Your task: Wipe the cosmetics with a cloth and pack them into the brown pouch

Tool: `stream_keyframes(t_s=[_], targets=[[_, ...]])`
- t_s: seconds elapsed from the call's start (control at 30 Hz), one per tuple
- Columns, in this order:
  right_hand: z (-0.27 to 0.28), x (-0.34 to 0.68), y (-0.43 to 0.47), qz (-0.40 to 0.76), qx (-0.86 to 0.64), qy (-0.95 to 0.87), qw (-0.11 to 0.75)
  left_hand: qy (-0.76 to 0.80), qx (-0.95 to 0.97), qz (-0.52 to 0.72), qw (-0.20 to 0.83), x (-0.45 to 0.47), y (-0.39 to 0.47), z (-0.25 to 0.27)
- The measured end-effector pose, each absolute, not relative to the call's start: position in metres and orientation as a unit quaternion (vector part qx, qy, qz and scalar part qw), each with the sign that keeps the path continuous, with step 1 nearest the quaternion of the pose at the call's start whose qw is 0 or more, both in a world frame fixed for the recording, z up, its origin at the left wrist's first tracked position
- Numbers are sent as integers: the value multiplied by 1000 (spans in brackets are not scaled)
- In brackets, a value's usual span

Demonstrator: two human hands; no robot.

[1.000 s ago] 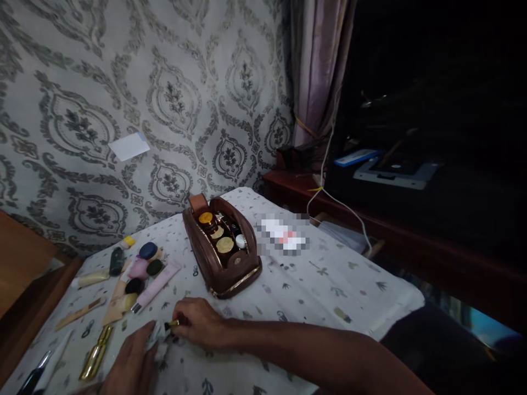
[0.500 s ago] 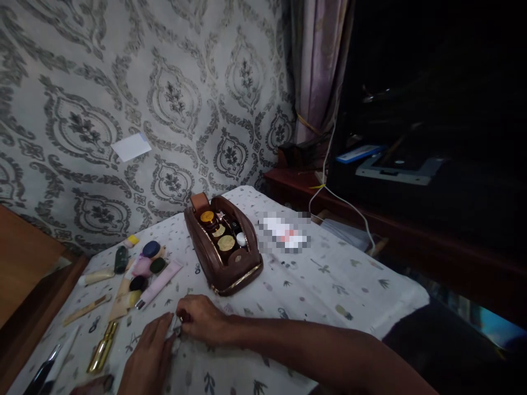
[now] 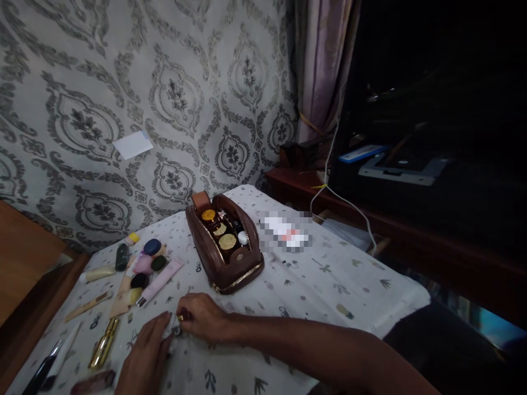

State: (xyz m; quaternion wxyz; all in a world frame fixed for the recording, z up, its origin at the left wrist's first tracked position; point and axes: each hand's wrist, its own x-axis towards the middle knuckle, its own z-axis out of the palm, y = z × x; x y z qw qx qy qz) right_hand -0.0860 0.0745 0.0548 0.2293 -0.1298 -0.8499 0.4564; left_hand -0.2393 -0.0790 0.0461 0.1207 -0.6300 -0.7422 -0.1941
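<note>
under the fingertips of my left hand [image 3: 144, 348] i have a crumpled white wad [image 3: 171, 329] – thin and creased, tissue or cloth, i can't tell – low over the table; just beside it, pinched in my right hand [image 3: 201, 318], a small gold piece [image 3: 180, 318] glints, mostly hidden.

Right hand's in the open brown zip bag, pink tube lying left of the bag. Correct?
No, the right hand isn't in the brown zip bag. The head view shows it outside, on the near side, holding a small gold-coloured item beside the left hand. The bag is open and the pink tube lies left of it.
</note>
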Motion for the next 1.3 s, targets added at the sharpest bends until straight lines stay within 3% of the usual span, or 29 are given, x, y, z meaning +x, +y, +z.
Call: stream_keyframes(t_s=[0.37, 0.8, 1.3], targets=[[55, -88, 74, 463, -138, -843, 237, -799, -541, -234, 120, -244, -100, 46], [54, -88, 76, 467, -124, -842, 241, -727, -651, -171, 133, -213, -81, 52], [57, -86, 73, 454, -144, -844, 247, -761, -601, -200, 141, -228, -84, 45]])
